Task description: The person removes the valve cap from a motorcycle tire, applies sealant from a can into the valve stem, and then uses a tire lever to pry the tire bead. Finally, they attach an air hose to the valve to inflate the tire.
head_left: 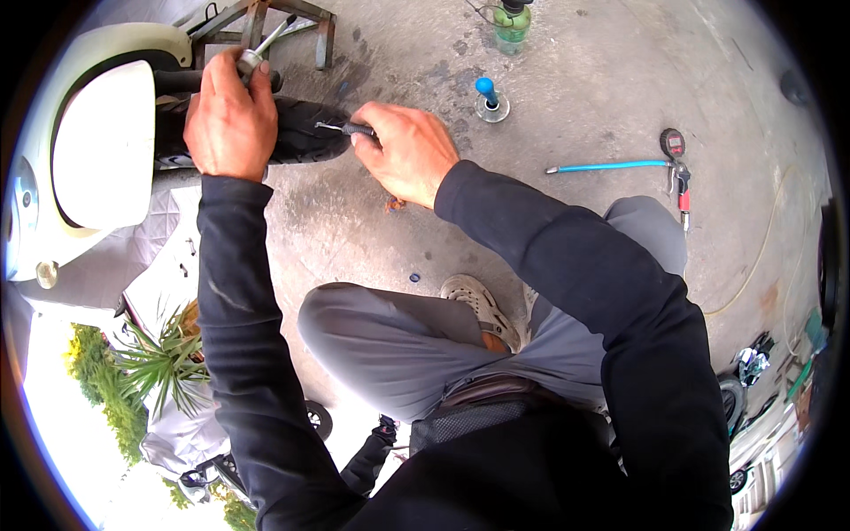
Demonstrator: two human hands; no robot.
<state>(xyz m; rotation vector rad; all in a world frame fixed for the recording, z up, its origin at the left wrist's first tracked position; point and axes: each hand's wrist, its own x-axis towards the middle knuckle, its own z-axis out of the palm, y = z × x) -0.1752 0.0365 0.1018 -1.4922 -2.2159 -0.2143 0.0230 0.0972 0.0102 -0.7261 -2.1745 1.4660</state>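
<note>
A black tyre [305, 134] with a grooved tread reaches out from a white scooter body [104, 146] at the upper left. My left hand [232, 128] is closed over the tyre, gripping a small tube with a long pale nozzle [252, 61]; its lower part is hidden by my fingers. In my right hand [409, 152] is a tyre plug tool [358, 130] with a dark ridged handle, pinched between thumb and fingers. Its thin metal tip points left at the tread's end; whether it touches the rubber I cannot tell.
On the concrete stand a blue-handled tool with a round clear base [488, 97] and a green bottle [512, 31]. A tyre inflator gauge [676, 150] with a blue hose lies at the right. A metal stand [326, 40] is behind the tyre. My bent knees are below.
</note>
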